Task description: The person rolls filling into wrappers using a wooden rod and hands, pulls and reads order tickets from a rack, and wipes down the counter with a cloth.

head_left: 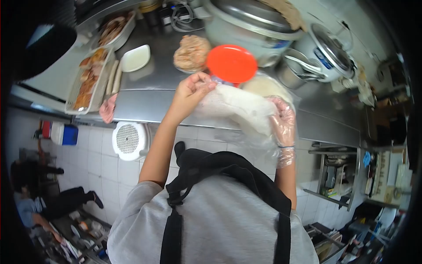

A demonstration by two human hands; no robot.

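Observation:
Between my two hands stretches a thin whitish sheet (pixel 239 102), seemingly a wrapper or plastic, over the counter's front edge. Bare, my left hand (pixel 194 92) pinches its left end. My right hand (pixel 283 119), in a clear plastic glove, grips the right end. Loose clear plastic hangs below the sheet by the right wrist. A red round lid (pixel 231 64) lies just beyond it, beside a mound of pinkish shredded filling (pixel 191 52). Behind my right hand is a pale round stack (pixel 266 86) in plastic, partly hidden.
Large steel-lidded pots (pixel 250 26) stand at the back. A metal pot with utensils (pixel 291 72) is at right. At left are a food tray (pixel 90 83) and white dish (pixel 136 58). A white stool (pixel 128 140) stands below; people are at far left.

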